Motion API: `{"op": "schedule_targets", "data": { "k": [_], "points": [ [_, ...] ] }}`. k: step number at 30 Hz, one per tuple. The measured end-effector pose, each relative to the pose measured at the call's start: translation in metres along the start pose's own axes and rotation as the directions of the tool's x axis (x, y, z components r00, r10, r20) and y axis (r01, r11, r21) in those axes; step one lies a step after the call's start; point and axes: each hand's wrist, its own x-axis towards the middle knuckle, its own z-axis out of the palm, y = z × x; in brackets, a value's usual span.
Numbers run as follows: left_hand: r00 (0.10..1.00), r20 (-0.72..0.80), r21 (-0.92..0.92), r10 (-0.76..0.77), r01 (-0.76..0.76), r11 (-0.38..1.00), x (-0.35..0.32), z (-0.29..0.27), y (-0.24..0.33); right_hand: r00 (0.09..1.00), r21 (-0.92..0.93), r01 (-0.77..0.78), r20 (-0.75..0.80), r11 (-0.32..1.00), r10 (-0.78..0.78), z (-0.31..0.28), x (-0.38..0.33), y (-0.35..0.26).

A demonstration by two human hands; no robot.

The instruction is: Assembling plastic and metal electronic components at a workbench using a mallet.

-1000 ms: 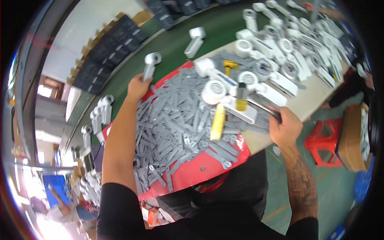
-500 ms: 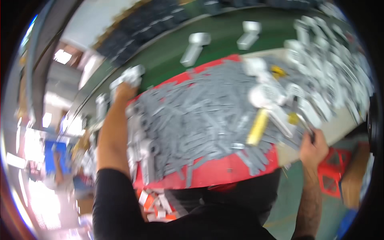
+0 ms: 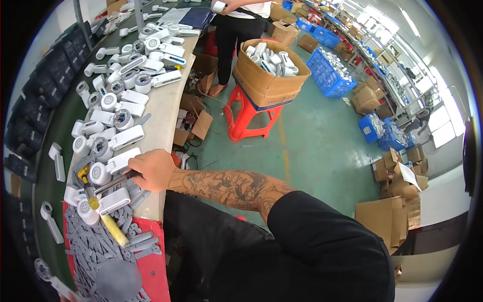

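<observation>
Gripping a dark rod-like tool, my right hand is closed around its handle at the near edge of the workbench, right beside a white hair-dryer-shaped device. The tool's tip reaches toward a yellow-handled tool, but I cannot tell whether they touch. My left hand is out of view. Grey plastic strips cover a red tray cut off by the lower edge, where a blurred grey round shape is unclear.
</observation>
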Motion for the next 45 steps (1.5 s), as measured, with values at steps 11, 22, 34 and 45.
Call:
{"op": "schedule_targets", "data": {
  "k": [11,22,34,45],
  "points": [
    [0.946,0.149,0.124,0.287,-0.305,0.944,-0.201,0.126,0.084,0.993,-0.010,0.113,0.039,0.993,-0.113,0.039,-0.017,0.011],
    [0.969,-0.200,0.031,0.144,-0.140,0.990,-0.216,0.122,0.085,0.892,0.477,-0.396,0.403,0.784,0.205,-0.015,-0.047,-0.147],
    [0.983,0.098,-0.023,0.154,-0.152,0.988,-0.183,0.133,0.085,0.718,0.143,-0.386,0.666,0.911,0.200,-0.008,-0.070,-0.187],
    [0.903,0.255,-0.002,0.346,-0.358,0.934,-0.178,0.144,0.030,0.755,0.216,-0.128,0.655,0.968,-0.046,0.043,-0.076,-0.148]
  ]
}}
